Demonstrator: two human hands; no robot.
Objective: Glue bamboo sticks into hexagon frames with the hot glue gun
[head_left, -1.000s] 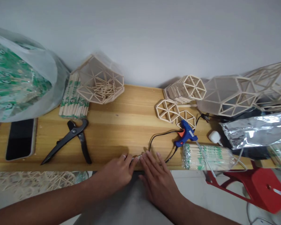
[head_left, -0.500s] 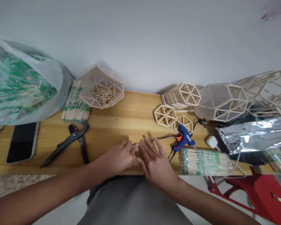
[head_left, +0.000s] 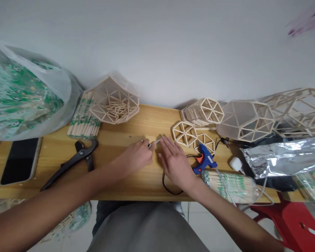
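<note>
My left hand (head_left: 139, 154) is closed around a thin object with a pale, slim tip (head_left: 158, 141) and a dark part near the fingers; its kind is too small to make out. Its tip points at the fingertips of my right hand (head_left: 174, 159), which lies palm down on the table with fingers stretched out. Whether anything lies beneath those fingers is hidden. Just right of that hand rests a blue glue gun (head_left: 206, 159) with an orange trigger. Two wooden hexagon frames (head_left: 184, 133) with spokes lie beyond it.
Black cutters (head_left: 80, 154) and a phone (head_left: 19, 161) lie left. Behind are bundled sticks (head_left: 84, 120), a lattice bowl (head_left: 102, 113) of short sticks and a large bag (head_left: 65, 84). Stacked hexagons (head_left: 201, 112), lattice pieces (head_left: 244, 119) and wrapped sticks (head_left: 232, 185) stand right.
Both hands have moved away from my body, farther up the table. More of the thin object's pale tip shows between them. The black cable now loops below my right hand.
</note>
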